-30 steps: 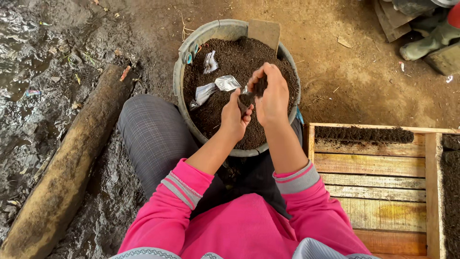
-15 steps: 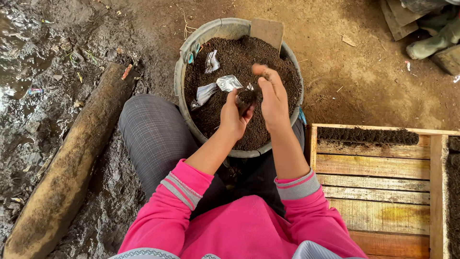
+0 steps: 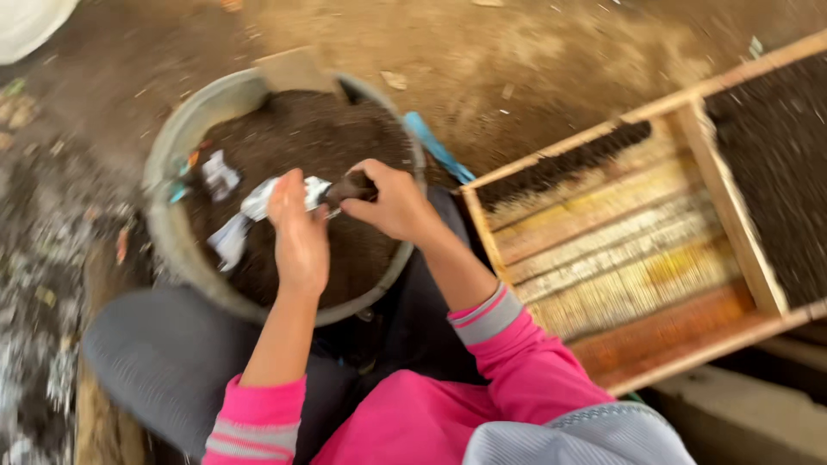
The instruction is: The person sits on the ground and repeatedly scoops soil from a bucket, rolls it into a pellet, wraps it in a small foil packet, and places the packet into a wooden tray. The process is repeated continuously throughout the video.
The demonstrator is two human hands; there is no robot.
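A round grey tub (image 3: 177,146) full of dark soil sits in front of my knees. My right hand (image 3: 392,200) grips a small dark soil-filled pouch (image 3: 349,185) above the soil. My left hand (image 3: 299,237) hovers flat beside the pouch with fingers together, touching its near end. Crumpled silvery plastic bags (image 3: 245,215) lie on the soil just left of my left hand. The view is blurred.
A wooden slatted tray (image 3: 637,250) lies to the right, with a row of dark filled pouches (image 3: 560,164) along its far edge. A second frame of soil (image 3: 775,172) adjoins it. Muddy ground and a log (image 3: 99,413) lie left. A blue strip (image 3: 435,146) pokes out behind the tub.
The view has swung right and tilted. My right hand has closed on the dark pouch and my left hand has flattened beside it.
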